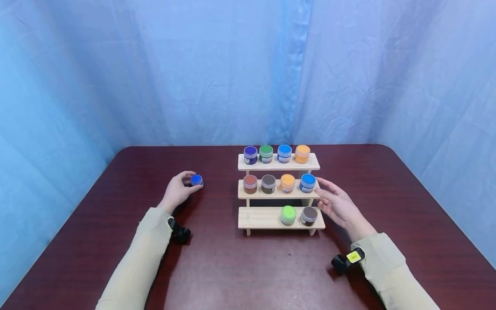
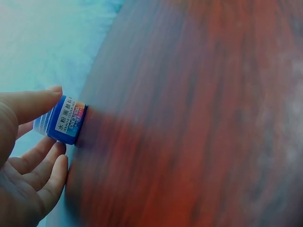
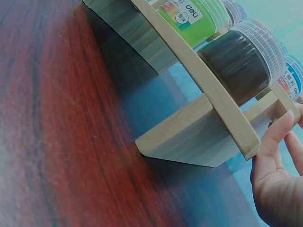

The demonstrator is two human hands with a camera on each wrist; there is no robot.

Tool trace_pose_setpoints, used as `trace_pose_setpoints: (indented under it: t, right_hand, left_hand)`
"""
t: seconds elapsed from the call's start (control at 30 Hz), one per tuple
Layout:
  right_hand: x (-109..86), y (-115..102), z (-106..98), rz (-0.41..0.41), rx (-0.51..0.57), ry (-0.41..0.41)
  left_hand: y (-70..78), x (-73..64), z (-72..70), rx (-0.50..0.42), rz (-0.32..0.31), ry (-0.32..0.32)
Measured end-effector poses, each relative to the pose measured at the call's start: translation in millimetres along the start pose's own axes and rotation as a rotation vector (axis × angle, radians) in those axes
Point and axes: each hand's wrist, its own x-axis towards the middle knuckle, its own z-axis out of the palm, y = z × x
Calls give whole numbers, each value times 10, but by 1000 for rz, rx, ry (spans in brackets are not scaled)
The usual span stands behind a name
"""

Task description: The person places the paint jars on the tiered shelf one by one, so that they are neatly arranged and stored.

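Observation:
My left hand (image 1: 178, 189) pinches a small blue paint jar (image 1: 196, 181) between thumb and fingers, close over the tabletop left of the rack. In the left wrist view the printed label of this blue jar (image 2: 70, 118) shows, with the thumb above it. My right hand (image 1: 341, 206) grips the right end of a three-tier wooden rack (image 1: 265, 221) at the middle shelf, thumb in front and index finger behind. Nearest to it stand a light blue jar (image 1: 308, 184) on the middle shelf and a dark brown jar (image 1: 309, 216) on the bottom shelf.
Purple (image 1: 250, 156), green (image 1: 266, 154), blue (image 1: 284, 154) and orange (image 1: 302, 154) jars line the top shelf. Red-brown (image 1: 250, 184), dark (image 1: 268, 184) and orange (image 1: 287, 184) jars share the middle one. A light green jar (image 1: 288, 216) stands below. Blue curtains (image 1: 217, 73) surround the dark red table (image 1: 240, 271).

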Motion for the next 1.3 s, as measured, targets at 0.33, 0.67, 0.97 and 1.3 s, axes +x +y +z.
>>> trace_pose_setpoints:
  t: [0.33,0.67,0.97,1.3]
  right_hand:
    - [0,-1,2,0,-1,0]
    - [1,0,-3,-5,13,-2]
    - [-2,-1,0,-3,14,-7]
    - [-39,-27,17,6,6,-1]
  left_hand:
    - [-17,19,18,14,7,8]
    - [-11,12,25,3,15,8]
    - [-23,-5,16,8,27,8]
    - [-23,-26,26,-5,44,29]
